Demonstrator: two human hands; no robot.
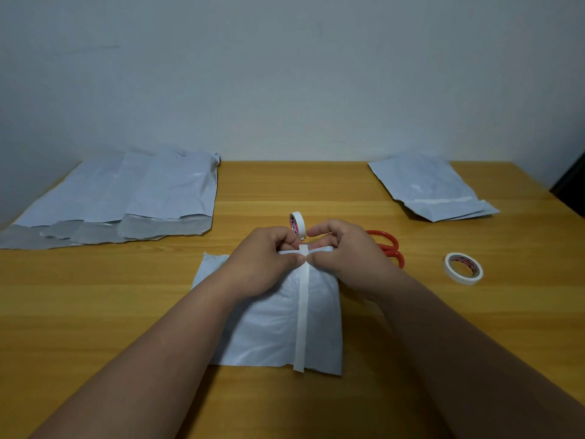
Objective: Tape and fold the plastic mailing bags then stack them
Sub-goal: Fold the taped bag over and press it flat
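1. Centrally, a folded white mailing bag (278, 318) lies flat on the wooden worktop (316, 191), near the front edge, with a strip of white tape (302, 312) running front to back over its middle.
2. Left hand (264, 264) curls at the bag's far edge, thumb and fingers pinching the tape end and bag fold.
3. Right hand (346, 258) grips the same far edge from the other side, fingers bent; its thumb seems to press the tape end, though the contact is partly hidden.
4. Small tape roll (297, 224) stands on edge just behind the hands.
5. Red-handled scissors (387, 248) lie behind the right hand, partly covered by it.
6. Second tape roll (463, 268) lies flat, well to the right.
7. Unfolded bags (126, 198) fan out overlapping at back left.
8. Small stack of folded bags (430, 188) sits at back right.
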